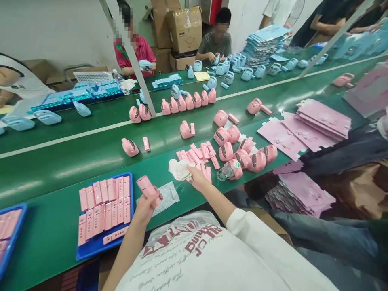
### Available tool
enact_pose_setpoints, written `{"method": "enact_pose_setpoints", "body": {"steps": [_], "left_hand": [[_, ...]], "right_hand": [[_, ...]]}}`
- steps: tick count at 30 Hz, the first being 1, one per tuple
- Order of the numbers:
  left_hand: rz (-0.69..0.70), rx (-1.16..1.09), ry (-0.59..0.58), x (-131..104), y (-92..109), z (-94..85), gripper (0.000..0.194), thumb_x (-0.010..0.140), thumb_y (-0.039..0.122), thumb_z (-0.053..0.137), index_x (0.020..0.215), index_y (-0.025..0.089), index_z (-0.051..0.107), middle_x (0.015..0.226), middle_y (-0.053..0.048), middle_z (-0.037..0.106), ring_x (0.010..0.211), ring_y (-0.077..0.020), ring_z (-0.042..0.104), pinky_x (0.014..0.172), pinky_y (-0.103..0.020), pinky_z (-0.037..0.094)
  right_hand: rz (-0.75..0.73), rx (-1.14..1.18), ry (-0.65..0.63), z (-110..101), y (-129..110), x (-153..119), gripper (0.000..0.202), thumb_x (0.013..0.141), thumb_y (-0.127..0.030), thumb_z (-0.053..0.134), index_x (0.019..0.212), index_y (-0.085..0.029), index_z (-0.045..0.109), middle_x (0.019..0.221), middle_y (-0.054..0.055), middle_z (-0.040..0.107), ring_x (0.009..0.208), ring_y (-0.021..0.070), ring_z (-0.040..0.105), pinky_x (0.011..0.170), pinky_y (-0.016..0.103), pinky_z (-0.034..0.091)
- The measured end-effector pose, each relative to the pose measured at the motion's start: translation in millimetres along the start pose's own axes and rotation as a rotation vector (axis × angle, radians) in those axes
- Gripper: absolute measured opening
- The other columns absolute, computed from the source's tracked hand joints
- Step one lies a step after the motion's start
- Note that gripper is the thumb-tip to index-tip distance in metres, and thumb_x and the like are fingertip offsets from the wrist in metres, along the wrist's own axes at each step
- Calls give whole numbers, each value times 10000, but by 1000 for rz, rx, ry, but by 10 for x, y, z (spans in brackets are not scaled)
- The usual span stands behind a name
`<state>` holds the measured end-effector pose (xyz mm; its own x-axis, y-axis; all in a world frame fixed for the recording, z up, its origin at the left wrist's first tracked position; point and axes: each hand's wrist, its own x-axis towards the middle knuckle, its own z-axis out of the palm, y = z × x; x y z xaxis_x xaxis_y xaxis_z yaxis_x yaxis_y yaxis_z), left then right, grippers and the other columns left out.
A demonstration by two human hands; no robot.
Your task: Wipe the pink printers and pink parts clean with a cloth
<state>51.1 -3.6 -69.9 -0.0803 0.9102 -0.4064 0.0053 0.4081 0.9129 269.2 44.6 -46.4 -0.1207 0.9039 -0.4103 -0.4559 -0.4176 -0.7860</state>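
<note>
A flat pink plastic piece (144, 186) is gripped in my left hand (148, 203), raised over the near edge of the green bench. My right hand (195, 176) is closed on a crumpled white cloth (178, 169). Beneath my left hand lies a printed plastic sheet (168, 198). To the left a blue tray (131, 202) holds rows of similar pink pieces (112, 202). Just past my right hand, a loose heap of pink pieces (195, 153) lies on the bench, partly covered by the cloth and hand.
Pink rounded housings (242, 157) cluster at the right around a clear bottle (226, 171). Pink flat cartons (321, 125) are stacked farther right. Beyond the conveyor (100, 141), people handle blue housings (222, 68). A slanted metal post (130, 56) rises at the far side.
</note>
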Motion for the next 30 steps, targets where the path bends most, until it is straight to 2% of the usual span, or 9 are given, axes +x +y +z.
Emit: {"method": "enact_pose_setpoints", "body": {"steps": [4, 8, 13, 16, 19, 22, 24, 27, 30], "left_hand": [[-79, 490, 89, 215, -102, 93, 330, 675, 385, 605, 911, 176, 510, 803, -61, 619, 779, -246, 642, 696, -360, 494], [-160, 731, 175, 343, -273, 34, 171, 681, 176, 576, 824, 161, 485, 962, -188, 625, 1060, -365, 575, 862, -454, 429], [-148, 849, 169, 367, -419, -67, 179, 708, 97, 533, 887, 106, 531, 1187, -283, 535, 1265, -404, 418, 998, -520, 322], [-92, 797, 128, 393, -335, -131, 227, 681, 106, 574, 908, 101, 570, 1214, -266, 526, 1308, -409, 357, 1034, -544, 274], [11, 630, 26, 431, -89, -181, 217, 743, 238, 576, 927, 126, 604, 1160, -200, 581, 1245, -336, 442, 1037, -468, 319], [102, 382, -92, 468, 194, -213, 340, 815, 448, 482, 931, 159, 619, 1059, -124, 640, 1054, -247, 573, 894, -353, 451], [114, 223, -133, 494, 337, -242, 416, 749, 553, 534, 880, 165, 608, 933, -87, 660, 890, -220, 612, 757, -317, 488], [94, 19, -134, 525, 465, -334, 452, 595, 572, 672, 764, 172, 547, 751, -30, 633, 705, -171, 594, 669, -291, 482], [80, -133, -115, 524, 543, -471, 422, 570, 523, 689, 752, 183, 520, 749, -10, 637, 712, -150, 599, 714, -287, 486]], "right_hand": [[-6, -97, 16, -128, -9, 7, 274, 769, -414, 645, 842, -156, 702, 835, 46, 726, 904, 202, 653, 884, 329, 478], [-5, -120, 37, -205, 16, 13, 344, 783, -471, 613, 888, -156, 704, 861, 59, 722, 906, 204, 651, 912, 350, 464], [-43, -125, 59, -127, 66, 8, 398, 739, -541, 627, 892, -181, 696, 908, 70, 717, 921, 224, 643, 921, 372, 466], [-101, -137, 59, 30, 95, 13, 450, 701, -597, 625, 879, -189, 689, 927, 58, 712, 964, 232, 628, 953, 375, 444], [-167, -200, 2, 263, 168, 31, 501, 684, -637, 612, 882, -181, 680, 904, 45, 703, 967, 232, 619, 963, 377, 427], [-248, -320, -80, 533, 309, 80, 521, 718, -642, 576, 902, -162, 660, 914, 49, 677, 925, 214, 610, 924, 365, 431], [-281, -363, -74, 700, 425, 132, 499, 717, -618, 594, 892, -154, 646, 920, 51, 654, 904, 198, 595, 893, 345, 434], [-231, -213, -34, 868, 574, 214, 459, 680, -565, 653, 881, -153, 640, 917, 54, 649, 887, 188, 587, 866, 325, 438], [-137, -27, -16, 894, 638, 253, 457, 682, -558, 627, 895, -155, 656, 928, 74, 677, 907, 208, 603, 857, 340, 453]]}}
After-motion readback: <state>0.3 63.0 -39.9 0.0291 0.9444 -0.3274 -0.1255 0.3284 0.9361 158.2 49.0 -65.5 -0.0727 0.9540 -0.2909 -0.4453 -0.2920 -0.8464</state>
